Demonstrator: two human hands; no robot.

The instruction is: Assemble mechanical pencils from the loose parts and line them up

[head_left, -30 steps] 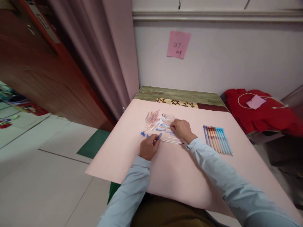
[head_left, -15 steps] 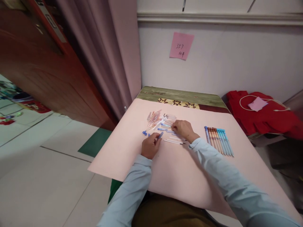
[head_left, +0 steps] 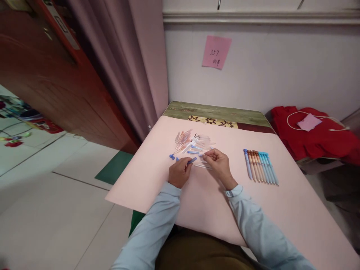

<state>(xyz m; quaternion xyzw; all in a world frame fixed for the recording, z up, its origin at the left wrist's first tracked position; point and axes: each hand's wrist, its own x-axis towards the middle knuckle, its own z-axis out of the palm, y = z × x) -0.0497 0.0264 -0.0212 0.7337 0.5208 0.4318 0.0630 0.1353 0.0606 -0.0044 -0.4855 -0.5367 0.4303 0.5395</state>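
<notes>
On pink sheet (head_left: 213, 210), both hands, left hand (head_left: 179, 174) gripping blue pen barrel (head_left: 192, 161).

You've got a blue pen barrel (head_left: 192, 161), tilted, tip toward 2 o'clock. A thin clear refill (head_left: 203, 165) lies flat just at its 3 o'clock, on the pink sheet (head_left: 213, 210).

Loose pen parts (head_left: 191, 142) behind both hands, row of pens (head_left: 261, 166) right — all on table (head_left: 281, 210).
</notes>
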